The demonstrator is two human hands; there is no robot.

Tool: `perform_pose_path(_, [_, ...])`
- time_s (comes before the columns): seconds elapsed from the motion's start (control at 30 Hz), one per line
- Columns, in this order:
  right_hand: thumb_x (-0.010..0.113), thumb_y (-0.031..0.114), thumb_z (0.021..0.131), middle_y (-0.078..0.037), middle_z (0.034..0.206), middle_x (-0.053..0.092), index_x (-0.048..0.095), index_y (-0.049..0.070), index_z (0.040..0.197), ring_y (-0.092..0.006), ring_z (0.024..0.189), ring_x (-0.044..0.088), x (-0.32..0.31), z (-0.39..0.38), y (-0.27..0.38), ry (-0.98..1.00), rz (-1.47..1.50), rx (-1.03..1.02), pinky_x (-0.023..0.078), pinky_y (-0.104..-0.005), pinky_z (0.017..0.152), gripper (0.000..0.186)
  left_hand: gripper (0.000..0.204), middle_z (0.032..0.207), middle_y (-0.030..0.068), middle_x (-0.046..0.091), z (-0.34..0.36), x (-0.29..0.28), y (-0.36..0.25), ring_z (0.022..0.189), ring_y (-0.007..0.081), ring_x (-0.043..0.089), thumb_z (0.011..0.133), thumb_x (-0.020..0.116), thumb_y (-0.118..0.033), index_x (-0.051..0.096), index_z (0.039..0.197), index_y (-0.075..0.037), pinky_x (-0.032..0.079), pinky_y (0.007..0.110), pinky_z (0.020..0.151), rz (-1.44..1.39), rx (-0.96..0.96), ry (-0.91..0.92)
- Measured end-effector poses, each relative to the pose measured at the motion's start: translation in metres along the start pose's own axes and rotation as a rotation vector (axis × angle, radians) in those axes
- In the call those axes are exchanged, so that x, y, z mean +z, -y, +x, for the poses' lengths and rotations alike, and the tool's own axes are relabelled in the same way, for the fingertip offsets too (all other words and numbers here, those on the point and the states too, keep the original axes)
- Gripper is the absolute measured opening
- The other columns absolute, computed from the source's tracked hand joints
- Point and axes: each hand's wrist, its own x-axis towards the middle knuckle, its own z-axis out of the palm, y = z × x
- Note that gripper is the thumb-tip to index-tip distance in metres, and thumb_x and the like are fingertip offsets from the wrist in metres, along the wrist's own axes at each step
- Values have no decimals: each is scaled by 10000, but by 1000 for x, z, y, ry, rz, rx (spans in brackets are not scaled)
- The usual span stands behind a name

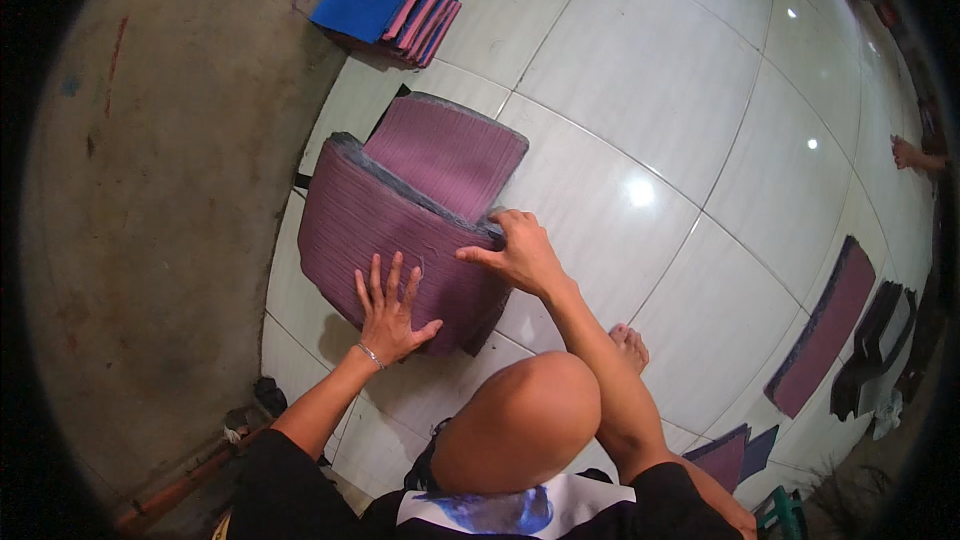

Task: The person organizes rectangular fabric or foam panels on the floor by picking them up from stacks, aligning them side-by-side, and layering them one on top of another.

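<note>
A stack of purple ribbed sheets (395,235) with grey fuzzy edges stands in front of me on the tiled floor. My left hand (391,318) rests on its near face, fingers spread and nothing in its grasp. At the stack's right corner, my right hand (522,253) has its thumb on the near side and its fingers curled over the top edge. Behind leans another purple ribbed piece (450,152), with a dark edge showing at its far left corner.
A pile of blue and pink sheets (385,5) sits by the brown wall (170,130) at the far left. On the right lie a long purple strip (825,330) and dark folded pieces (872,352). Someone's bare foot (905,153) shows at the right rim. Purple and blue pieces (728,458) lie near my leg.
</note>
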Motion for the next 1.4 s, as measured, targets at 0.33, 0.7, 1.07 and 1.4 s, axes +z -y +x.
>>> perform_pose_path(0.33, [755, 598, 703, -158, 864, 618, 591, -6, 844, -240, 859, 569, -6, 15, 5, 311, -95, 53, 431, -363, 756, 642, 1039, 1604, 91, 12, -4, -5, 3, 1448, 432, -3, 763, 656, -606, 56, 1546, -277, -3, 703, 1090, -49, -33, 43])
perform_pose_path(0.7, [323, 747, 873, -193, 1196, 632, 611, -79, 1179, -286, 1027, 602, -8, -26, -60, 480, 1381, 402, 458, -404, 926, 927, 1030, 1603, 108, -2, -11, 2, 11, 1451, 423, -28, 789, 512, -742, 19, 1547, -247, -46, 691, 1088, -73, -11, 28])
perform_pose_path(1.07, [829, 186, 712, -155, 1375, 470, 364, 21, 1401, -322, 1247, 479, 107, -117, -24, -173, 1557, 248, 388, -483, 1045, 847, 1034, 1598, 127, 15, -11, 3, 10, 1447, 430, -12, 797, 479, -757, 59, 1543, -178, -25, 710, 1078, -77, 6, -24])
perform_pose_path(1.4, [732, 51, 762, -166, 1253, 539, 419, 19, 1336, -343, 1142, 531, 69, -92, 9, -75, 1463, 676, 427, -524, 983, 655, 400, 1337, 154, 510, -78, -32, -4, 1248, 300, 476, 953, 543, -343, 545, 1217, -42, 364, 437, 1063, -983, -610, -413])
